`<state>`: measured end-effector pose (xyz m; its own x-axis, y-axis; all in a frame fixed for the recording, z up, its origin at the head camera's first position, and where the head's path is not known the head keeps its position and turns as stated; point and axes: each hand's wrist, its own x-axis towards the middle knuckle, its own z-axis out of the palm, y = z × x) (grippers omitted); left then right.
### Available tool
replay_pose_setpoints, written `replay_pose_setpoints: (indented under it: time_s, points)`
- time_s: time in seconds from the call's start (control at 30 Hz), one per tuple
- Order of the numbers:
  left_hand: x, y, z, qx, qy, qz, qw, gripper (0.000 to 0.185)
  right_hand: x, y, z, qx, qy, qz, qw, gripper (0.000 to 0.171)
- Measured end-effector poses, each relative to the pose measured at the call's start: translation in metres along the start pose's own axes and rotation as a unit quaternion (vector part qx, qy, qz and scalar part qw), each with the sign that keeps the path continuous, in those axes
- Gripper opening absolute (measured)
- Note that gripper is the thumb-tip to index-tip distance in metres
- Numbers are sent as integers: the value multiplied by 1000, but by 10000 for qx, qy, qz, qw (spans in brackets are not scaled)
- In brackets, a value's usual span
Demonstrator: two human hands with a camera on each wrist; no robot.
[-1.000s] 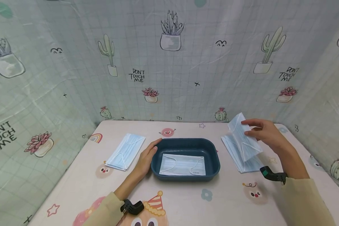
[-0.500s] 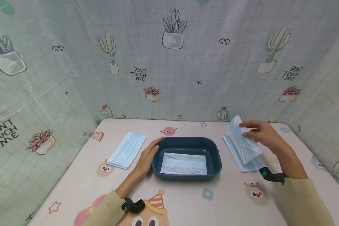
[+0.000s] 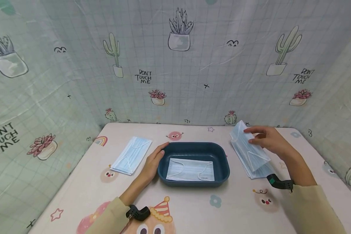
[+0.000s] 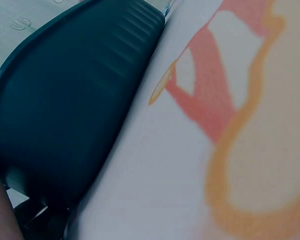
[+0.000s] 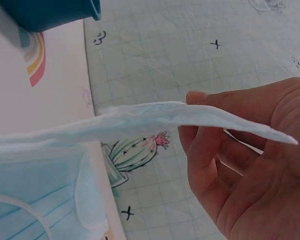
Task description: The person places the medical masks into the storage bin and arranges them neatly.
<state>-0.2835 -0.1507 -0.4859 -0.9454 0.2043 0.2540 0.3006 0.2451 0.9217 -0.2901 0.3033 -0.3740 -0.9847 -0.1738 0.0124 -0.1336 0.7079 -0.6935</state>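
My right hand (image 3: 269,140) pinches a light-blue face mask (image 3: 247,143) between thumb and fingers. The mask hangs partly unfolded and tilted above a stack of face masks (image 3: 249,170). Close to the camera in the right wrist view, the held mask (image 5: 140,120) appears nearly edge-on between thumb and fingers. My left hand (image 3: 150,164) lies along the left side of a dark blue bin (image 3: 193,184), its fairly straight fingers reaching the rim at the back left corner. Inside the bin one mask (image 3: 190,169) lies flat. The bin's outer wall (image 4: 65,100) fills much of the left wrist view.
Another small pile of masks (image 3: 131,155) lies on the table left of the bin. A pale cloth with cartoon prints covers the table (image 3: 193,211). A patterned curtain (image 3: 204,65) hangs behind and along both sides. Each wrist carries a black camera mount (image 3: 138,213).
My right hand and the mask it pinches have moved slightly left and a little lower over the stack. The left hand stays at the bin; the whole view has shifted slightly.
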Motion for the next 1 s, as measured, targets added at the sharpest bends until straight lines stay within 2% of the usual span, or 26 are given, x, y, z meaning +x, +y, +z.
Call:
replay_pose_setpoints:
  time_s: [0.2, 0.3, 0.43, 0.53, 0.73, 1.0]
  points:
    - [-1, -3, -1, -57, -42, 59, 10000, 42, -4, -12, -1, -64, 77, -180, 9998, 46]
    - [-3, 10, -1, -61, -54, 26, 10000, 42, -7, -19, -2, -114, 105, -249, 9996, 46]
    - [-4, 14, 1, -81, 27, -28, 10000, 42, -12, -29, -4, -219, 159, -356, 9990, 44]
    - [-1, 1, 1, -102, 96, 3, 9999, 42, -17, -38, -5, -271, 196, -459, 9984, 42]
    - [-2, -2, 0, -170, 58, 34, 9998, 41, -23, -53, -4, -282, 202, -708, 9969, 40]
    - [-2, -5, 0, -68, 6, 18, 10000, 41, -26, -60, 6, -171, 81, -1053, 9943, 40]
